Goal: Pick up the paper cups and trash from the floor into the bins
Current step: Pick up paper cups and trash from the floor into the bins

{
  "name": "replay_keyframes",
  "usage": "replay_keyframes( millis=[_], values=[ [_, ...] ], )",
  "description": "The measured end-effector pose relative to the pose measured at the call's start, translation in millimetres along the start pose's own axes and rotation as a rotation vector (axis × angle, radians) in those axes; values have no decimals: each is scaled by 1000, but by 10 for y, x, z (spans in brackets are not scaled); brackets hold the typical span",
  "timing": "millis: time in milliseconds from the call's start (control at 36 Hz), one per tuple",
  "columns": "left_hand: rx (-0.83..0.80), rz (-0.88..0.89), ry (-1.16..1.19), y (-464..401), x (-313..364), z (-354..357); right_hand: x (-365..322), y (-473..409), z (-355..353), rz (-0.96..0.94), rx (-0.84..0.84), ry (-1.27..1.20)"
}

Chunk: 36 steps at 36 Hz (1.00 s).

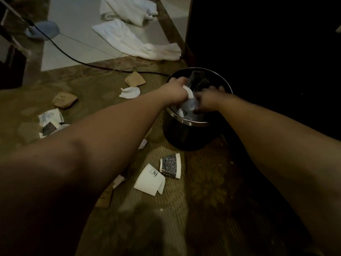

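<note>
A round dark bin point(186, 133) with a metal rim stands on the carpet at centre right. Both my hands are over its mouth. My left hand point(175, 89) grips a crumpled white tissue point(189, 93). My right hand point(207, 101) is curled on blurred pale trash just inside the bin. On the floor in front of the bin lie a flattened white paper cup point(150, 180) and a dark patterned cup point(170, 165). More crushed cups point(49, 122) lie at the left.
A white tissue point(130, 92) and brown paper sleeves point(135, 78) point(64, 100) lie on the carpet. White towels point(136, 41) and a black cable point(73, 58) cross the tiled floor behind. Dark furniture point(267, 52) rises right of the bin.
</note>
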<state>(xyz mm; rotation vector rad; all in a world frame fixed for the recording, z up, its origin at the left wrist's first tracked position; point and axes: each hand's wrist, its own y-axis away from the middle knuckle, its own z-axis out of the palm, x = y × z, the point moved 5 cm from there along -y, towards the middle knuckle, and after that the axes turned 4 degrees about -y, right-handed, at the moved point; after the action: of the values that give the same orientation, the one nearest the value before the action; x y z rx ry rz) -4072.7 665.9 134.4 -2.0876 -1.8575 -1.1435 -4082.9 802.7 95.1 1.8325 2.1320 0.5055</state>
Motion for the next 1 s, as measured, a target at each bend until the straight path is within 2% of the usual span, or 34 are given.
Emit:
replay_keyframes(
  millis=[194,444,528,667,722,833,944,1000],
  values=[
    [-104,78,161,24,92,-53,176,21,-171,51,12,25],
    [31,156,332,129,-106,-338,164,268,-422,82,233,-179],
    [78,181,372,221,-257,-414,-35,370,-476,81,292,-172],
    [148,180,357,468,-596,-461,-523,550,-371,-38,368,-172],
    [155,150,339,754,-1010,-463,-1017,672,-133,-113,315,-185],
    [221,138,303,994,-1221,-465,-1215,887,-97,-172,313,-177],
    [146,72,267,1434,-1955,-144,-1734,1183,447,-299,251,-190],
    [138,51,236,1592,-2245,12,-1836,1293,780,-303,210,-246]
  ],
)
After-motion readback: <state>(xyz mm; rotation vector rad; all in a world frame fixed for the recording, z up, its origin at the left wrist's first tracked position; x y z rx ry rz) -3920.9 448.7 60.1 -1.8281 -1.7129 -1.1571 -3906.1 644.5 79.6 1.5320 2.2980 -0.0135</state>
